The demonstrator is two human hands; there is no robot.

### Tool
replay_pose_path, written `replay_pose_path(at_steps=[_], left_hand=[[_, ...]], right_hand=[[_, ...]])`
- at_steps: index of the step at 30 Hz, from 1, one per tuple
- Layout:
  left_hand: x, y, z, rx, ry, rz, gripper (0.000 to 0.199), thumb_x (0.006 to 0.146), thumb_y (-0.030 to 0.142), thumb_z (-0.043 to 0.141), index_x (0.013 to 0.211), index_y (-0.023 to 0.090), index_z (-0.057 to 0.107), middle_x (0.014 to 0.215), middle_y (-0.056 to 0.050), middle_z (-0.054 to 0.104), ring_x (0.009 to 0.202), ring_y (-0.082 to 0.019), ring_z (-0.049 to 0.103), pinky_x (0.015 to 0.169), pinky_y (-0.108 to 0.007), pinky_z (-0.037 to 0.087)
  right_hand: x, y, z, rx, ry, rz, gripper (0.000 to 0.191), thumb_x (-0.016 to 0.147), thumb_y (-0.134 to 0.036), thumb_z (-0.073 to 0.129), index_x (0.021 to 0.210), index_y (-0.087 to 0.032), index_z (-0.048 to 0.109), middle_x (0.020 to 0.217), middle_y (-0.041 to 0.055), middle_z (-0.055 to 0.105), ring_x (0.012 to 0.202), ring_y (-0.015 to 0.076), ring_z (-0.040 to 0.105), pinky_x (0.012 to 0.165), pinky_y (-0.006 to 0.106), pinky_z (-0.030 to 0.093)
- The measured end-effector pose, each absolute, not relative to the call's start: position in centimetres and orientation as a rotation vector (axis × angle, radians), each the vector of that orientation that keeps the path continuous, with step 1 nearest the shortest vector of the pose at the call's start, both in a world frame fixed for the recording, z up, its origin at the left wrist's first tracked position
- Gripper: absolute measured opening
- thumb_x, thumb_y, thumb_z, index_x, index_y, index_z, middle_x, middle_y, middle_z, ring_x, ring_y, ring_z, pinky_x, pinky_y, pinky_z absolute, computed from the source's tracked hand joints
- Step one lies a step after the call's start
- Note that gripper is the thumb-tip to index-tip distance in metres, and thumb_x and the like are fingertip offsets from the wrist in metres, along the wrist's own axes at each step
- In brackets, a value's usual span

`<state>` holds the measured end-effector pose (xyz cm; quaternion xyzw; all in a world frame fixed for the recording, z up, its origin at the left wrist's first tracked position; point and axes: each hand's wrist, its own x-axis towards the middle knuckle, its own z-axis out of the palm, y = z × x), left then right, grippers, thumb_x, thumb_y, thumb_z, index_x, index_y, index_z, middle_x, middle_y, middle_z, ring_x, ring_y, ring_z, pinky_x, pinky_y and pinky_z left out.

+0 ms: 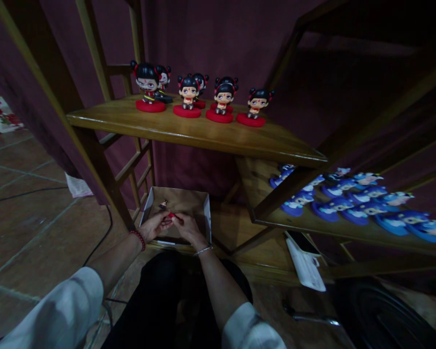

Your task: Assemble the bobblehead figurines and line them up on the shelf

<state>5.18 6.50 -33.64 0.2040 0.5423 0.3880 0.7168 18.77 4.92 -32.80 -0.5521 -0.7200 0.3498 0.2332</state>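
Note:
My left hand (156, 226) and my right hand (184, 226) meet over a shallow cardboard box (206, 213) on the lowest shelf. Between their fingertips is a small red piece (171, 215), with both hands closed on it; its exact kind is too small to make out. Inside the box, just beyond my fingers, lies a small figurine (163, 204) with dark hair. A red bead bracelet (139, 238) circles my left wrist, and a pale bracelet (203, 250) my right.
Above the box, a wooden shelf (189, 134) carries several black-haired figurines on red bases (187, 112). Several blue figurines (332, 206) stand on a lower shelf to the right. Below them lies a phone (303, 242) on something white. A cable (111, 225) runs along the floor at left.

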Motion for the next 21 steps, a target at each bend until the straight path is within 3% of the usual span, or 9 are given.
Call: replay_pose_path(at_steps=[6,15,21], left_hand=[[5.3,6.3,-33.5,0.508,1.22,0.832,0.019,0.081,0.03,0.051,0.075,0.012,0.055,0.065,-0.004,0.06,0.061,-0.009,0.058,0.068,-0.022,0.051],[5.7,5.9,-33.9,0.576,1.272,0.801,0.007,0.077,0.015,0.05,0.075,0.013,0.056,0.065,-0.002,0.062,0.063,-0.008,0.059,0.067,-0.021,0.049],[5.7,6.0,-34.3,0.678,1.311,0.774,0.003,0.074,0.012,0.054,0.076,0.012,0.055,0.067,-0.002,0.063,0.06,-0.008,0.059,0.063,-0.02,0.049]], right_hand=[[19.0,5.1,-32.3,-1.67,-1.96,0.908,0.028,0.087,-0.029,0.037,0.085,-0.019,0.064,0.075,0.0011,0.066,0.065,0.0098,0.056,0.058,0.017,0.037],[19.1,5.7,-33.1,-1.801,-1.88,1.003,0.026,0.085,-0.026,0.039,0.083,-0.018,0.064,0.069,0.0019,0.066,0.061,0.0106,0.059,0.054,0.017,0.038],[18.9,6.2,-34.2,-1.844,-1.788,1.06,0.025,0.082,-0.019,0.044,0.102,-0.021,0.059,0.076,0.0024,0.068,0.06,0.0095,0.062,0.054,0.016,0.041]])
